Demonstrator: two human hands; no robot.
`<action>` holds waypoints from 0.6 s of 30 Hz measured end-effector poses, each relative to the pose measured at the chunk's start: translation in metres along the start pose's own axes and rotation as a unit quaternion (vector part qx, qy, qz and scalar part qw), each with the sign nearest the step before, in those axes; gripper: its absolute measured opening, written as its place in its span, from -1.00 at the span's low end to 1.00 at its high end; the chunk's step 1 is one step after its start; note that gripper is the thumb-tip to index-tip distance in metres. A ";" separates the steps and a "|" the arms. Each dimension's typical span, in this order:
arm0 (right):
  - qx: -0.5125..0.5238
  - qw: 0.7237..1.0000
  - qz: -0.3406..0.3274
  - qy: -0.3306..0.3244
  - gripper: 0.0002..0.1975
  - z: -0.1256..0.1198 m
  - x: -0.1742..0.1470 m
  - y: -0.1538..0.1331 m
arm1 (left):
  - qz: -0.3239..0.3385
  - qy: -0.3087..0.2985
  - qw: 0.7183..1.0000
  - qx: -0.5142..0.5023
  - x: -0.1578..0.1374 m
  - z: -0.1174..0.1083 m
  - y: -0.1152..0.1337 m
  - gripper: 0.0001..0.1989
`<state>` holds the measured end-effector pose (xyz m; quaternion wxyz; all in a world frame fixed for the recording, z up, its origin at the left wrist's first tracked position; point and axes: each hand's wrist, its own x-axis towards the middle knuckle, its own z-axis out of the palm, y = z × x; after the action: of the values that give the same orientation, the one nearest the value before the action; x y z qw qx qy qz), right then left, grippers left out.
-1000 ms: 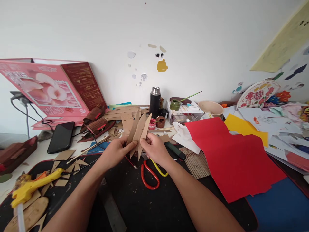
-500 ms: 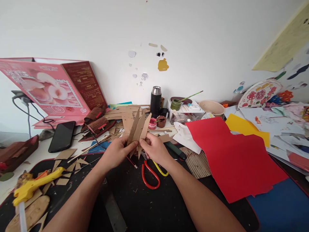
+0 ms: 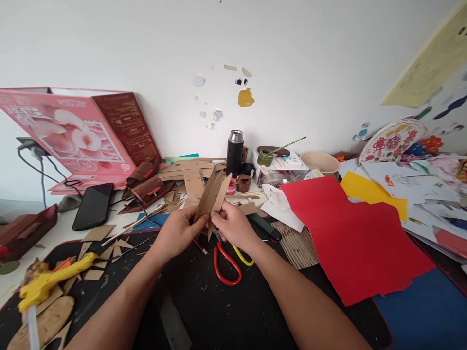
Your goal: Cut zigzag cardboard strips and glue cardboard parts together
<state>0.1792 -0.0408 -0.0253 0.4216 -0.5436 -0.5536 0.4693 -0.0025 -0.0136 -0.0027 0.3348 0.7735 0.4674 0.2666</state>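
Note:
Several narrow, pointed cardboard strips (image 3: 210, 194) stand fanned between my two hands over the middle of the desk. My left hand (image 3: 179, 227) is closed on the left strips, thumb pressed on their lower part. Close beside it, my right hand (image 3: 233, 222) pinches the rightmost strip (image 3: 221, 193) between thumb and fingers. The lower tips poke out beneath the fingers. Just under my right hand lie scissors (image 3: 226, 272) with one red and one yellow handle, their blades mostly hidden.
A yellow glue gun (image 3: 54, 279) lies at left among cardboard scraps (image 3: 94, 274). Behind my hands stand a black thermos (image 3: 234, 154) and paint jars (image 3: 243, 183). Red paper (image 3: 350, 243) and corrugated card (image 3: 297, 245) lie at right. A metal ruler-like strip (image 3: 173, 318) sits in front.
The cardboard strips have drawn closer together and their tips have shifted slightly. Both hands stay almost in the same place, still gripping them.

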 end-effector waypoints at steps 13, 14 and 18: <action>-0.018 0.999 -0.009 0.030 -0.92 0.003 0.006 0.010 | -0.013 0.030 0.997 0.070 0.002 0.014 -0.001 -0.67; -0.003 1.000 -0.010 0.020 -0.94 0.002 0.006 0.010 | -0.021 0.020 0.999 0.033 0.002 0.012 -0.003 -0.63; 0.059 0.998 -0.022 -0.015 -0.92 0.000 0.005 0.006 | -0.036 0.021 0.997 -0.070 0.005 0.006 -0.011 -0.53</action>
<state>0.1799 -0.0364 -0.0312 0.4551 -0.4982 -0.5430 0.4999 -0.0023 -0.0070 -0.0146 0.3880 0.7249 0.4820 0.3027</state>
